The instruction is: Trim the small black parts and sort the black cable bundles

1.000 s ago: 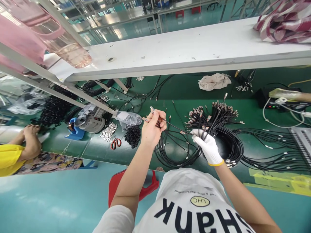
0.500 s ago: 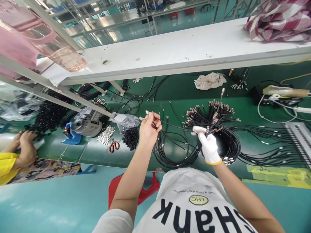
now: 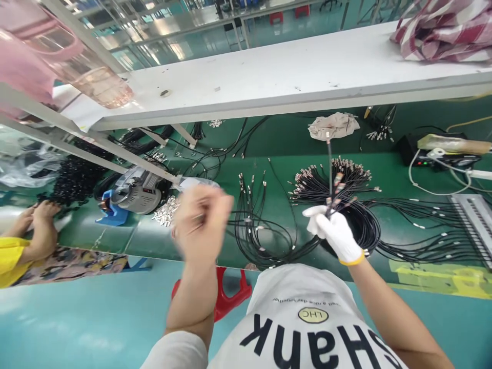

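Note:
My right hand (image 3: 333,230), in a white knit glove with a yellow cuff, is closed round several black cables (image 3: 329,169) whose metal-tipped ends stick up above the fingers. Motion smears my bare left hand (image 3: 202,220), so whether its fingers hold anything is unclear. It hovers over the bench, in front of a pile of small silver parts (image 3: 166,211). Between my hands, loose black cables (image 3: 246,241) curve across the green top. Beyond my right hand a thick coiled cable bundle (image 3: 313,182) fans out its connector ends.
A grey machine (image 3: 141,192) and a blue tape dispenser (image 3: 113,207) stand left. Above the bench runs a white shelf (image 3: 246,77). At right are a black box (image 3: 423,154) and a slotted grey strip (image 3: 471,215). A co-worker's hands (image 3: 42,212) are at far left.
My left hand has moved left and nearer, away from the cables between my hands, and is now blurred. My right hand keeps its cables, which now point more upright.

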